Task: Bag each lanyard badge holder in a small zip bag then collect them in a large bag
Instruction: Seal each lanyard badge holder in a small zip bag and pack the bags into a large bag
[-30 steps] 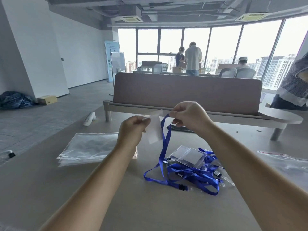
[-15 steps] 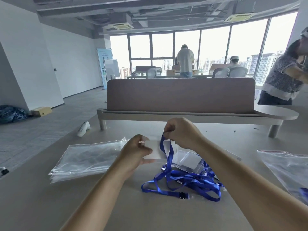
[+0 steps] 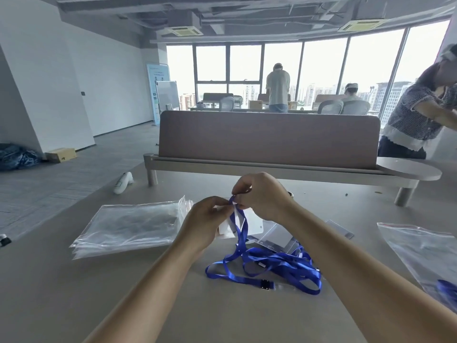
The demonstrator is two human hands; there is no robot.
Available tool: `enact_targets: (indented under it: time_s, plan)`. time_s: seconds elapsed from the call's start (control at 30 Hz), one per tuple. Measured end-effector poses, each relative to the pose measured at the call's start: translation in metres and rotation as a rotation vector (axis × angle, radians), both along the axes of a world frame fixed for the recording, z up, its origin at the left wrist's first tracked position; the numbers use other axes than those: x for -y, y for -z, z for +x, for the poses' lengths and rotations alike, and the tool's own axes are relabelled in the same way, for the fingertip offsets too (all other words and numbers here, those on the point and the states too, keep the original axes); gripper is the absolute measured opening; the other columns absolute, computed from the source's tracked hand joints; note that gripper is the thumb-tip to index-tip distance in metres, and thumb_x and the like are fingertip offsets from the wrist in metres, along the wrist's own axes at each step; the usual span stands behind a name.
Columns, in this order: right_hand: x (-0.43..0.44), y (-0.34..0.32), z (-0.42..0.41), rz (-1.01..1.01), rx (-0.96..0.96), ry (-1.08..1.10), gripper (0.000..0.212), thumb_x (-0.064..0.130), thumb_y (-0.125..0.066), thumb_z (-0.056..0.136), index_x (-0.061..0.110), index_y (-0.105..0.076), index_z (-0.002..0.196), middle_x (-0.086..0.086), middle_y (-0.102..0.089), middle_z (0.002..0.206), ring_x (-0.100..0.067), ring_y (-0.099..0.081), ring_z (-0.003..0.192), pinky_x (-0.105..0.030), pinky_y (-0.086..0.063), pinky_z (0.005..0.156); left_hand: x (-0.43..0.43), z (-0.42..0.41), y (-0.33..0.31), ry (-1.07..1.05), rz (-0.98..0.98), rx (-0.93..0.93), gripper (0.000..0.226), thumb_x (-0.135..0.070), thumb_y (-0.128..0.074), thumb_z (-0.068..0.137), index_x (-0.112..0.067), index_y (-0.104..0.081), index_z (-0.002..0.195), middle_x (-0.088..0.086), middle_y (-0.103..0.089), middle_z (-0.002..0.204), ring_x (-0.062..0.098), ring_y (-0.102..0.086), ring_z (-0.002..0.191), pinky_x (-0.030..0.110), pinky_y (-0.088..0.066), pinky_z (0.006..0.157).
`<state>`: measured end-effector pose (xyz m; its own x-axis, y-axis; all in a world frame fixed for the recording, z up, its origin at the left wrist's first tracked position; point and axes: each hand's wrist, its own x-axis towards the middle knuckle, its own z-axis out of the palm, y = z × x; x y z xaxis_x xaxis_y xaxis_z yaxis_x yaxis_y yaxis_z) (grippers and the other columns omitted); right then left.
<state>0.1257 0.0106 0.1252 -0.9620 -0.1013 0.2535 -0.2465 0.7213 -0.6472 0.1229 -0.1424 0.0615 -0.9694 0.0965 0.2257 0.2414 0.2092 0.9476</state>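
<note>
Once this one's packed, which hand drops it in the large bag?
Right, likely. The large bag lies far right, past the right hand, which pinches the lanyard strap. The left hand holds the small bag, nearer the stack of small bags, and would have to cross.

The large bag (image 3: 420,248) is being cut off at right; the badge holder (image 3: 256,224) is being partly hidden by the left hand (image 3: 205,222).

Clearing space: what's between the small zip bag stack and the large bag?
Head view: the blue lanyard pile with clear badge holders, plus left hand and right hand holding one lanyard badge holder.
</note>
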Motion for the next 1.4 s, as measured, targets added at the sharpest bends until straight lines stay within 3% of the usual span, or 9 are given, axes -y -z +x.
enact_targets:
  time_s: [0.23,0.4,0.57,0.7,0.87,1.07,1.17,1.27,1.4]
  plan:
    - [0.000,-0.006,0.003,-0.061,0.038,-0.027,0.005,0.014,-0.069,0.082,0.016,-0.073,0.081,0.003,-0.070,0.070,-0.008,-0.062,0.050,-0.018,-0.040,0.043,0.000,0.001,0.003,-0.007,-0.048,-0.033,0.032,-0.053,-0.067,0.062,-0.030,-0.075,0.084,-0.006,-0.075,0.089,0.023,-0.068,0.094,0.048,-0.050,0.091]
    - [0.002,-0.008,0.004,-0.139,0.024,-0.072,0.010,0.007,-0.068,0.082,0.011,-0.076,0.084,-0.002,-0.073,0.075,0.000,-0.059,0.050,-0.013,-0.043,0.044,-0.003,-0.001,0.003,-0.063,-0.062,-0.042,0.013,-0.039,-0.071,0.071,-0.030,-0.075,0.079,-0.009,-0.074,0.085,0.018,-0.067,0.092,0.043,-0.050,0.090]
    - [0.003,-0.002,-0.001,-0.183,0.017,-0.094,0.009,0.006,-0.069,0.082,0.014,-0.073,0.084,-0.001,-0.074,0.078,-0.013,-0.071,0.064,-0.036,-0.062,0.073,-0.003,-0.004,0.003,-0.131,-0.097,-0.052,0.009,-0.027,-0.071,0.080,-0.018,-0.074,0.079,0.000,-0.073,0.083,0.022,-0.066,0.087,0.038,-0.050,0.079]
    - [0.003,0.005,-0.006,-0.170,-0.041,-0.064,0.008,0.015,-0.072,0.081,0.018,-0.069,0.088,0.007,-0.072,0.083,-0.013,-0.072,0.064,-0.047,-0.061,0.068,-0.001,-0.004,-0.003,-0.183,-0.094,-0.053,0.013,-0.020,-0.069,0.085,-0.008,-0.073,0.084,0.007,-0.071,0.085,0.016,-0.060,0.075,0.030,-0.042,0.067]
    - [-0.007,0.012,-0.006,-0.123,-0.183,0.115,0.017,0.032,-0.073,0.082,0.018,-0.067,0.090,0.008,-0.067,0.085,-0.015,-0.061,0.066,-0.027,-0.045,0.058,0.018,-0.011,-0.017,-0.284,0.087,-0.037,0.012,-0.017,-0.074,0.079,-0.020,-0.071,0.069,0.004,-0.069,0.075,0.025,-0.062,0.073,0.035,-0.045,0.070]
    - [0.007,0.059,-0.002,-0.329,0.142,0.151,0.064,0.057,-0.058,0.086,-0.006,-0.066,0.098,-0.024,-0.069,0.093,-0.032,-0.063,0.075,-0.043,-0.053,0.077,0.028,-0.012,-0.040,-0.332,0.206,-0.039,0.010,-0.020,-0.074,0.081,-0.019,-0.070,0.073,0.000,-0.067,0.072,0.019,-0.057,0.073,0.030,-0.040,0.068]
    - [0.021,0.078,0.009,-0.326,0.224,-0.065,0.043,0.046,-0.060,0.091,0.003,-0.066,0.097,-0.012,-0.068,0.088,-0.022,-0.056,0.077,-0.037,-0.048,0.074,0.027,-0.010,-0.042,-0.328,0.211,-0.015,0.007,-0.021,-0.073,0.083,-0.016,-0.071,0.086,0.002,-0.071,0.084,0.021,-0.063,0.082,0.034,-0.047,0.075]
    - [0.024,0.089,0.009,-0.597,0.282,-0.196,0.010,0.021,-0.068,0.089,0.013,-0.073,0.092,-0.002,-0.075,0.092,-0.022,-0.068,0.090,-0.032,-0.050,0.089,0.030,-0.007,-0.043,-0.285,0.260,0.041,0.005,-0.017,-0.073,0.085,-0.017,-0.069,0.084,0.003,-0.071,0.086,0.027,-0.065,0.090,0.042,-0.052,0.084]
    - [0.011,0.095,0.008,-0.927,0.470,-0.458,0.007,0.002,-0.062,0.089,0.002,-0.069,0.085,-0.010,-0.059,0.067,-0.028,-0.058,0.070,-0.036,-0.050,0.079,0.045,-0.001,-0.049,-0.041,0.446,0.170,0.010,-0.005,-0.067,0.089,-0.014,-0.064,0.087,0.004,-0.071,0.080,0.021,-0.067,0.077,0.032,-0.054,0.065]
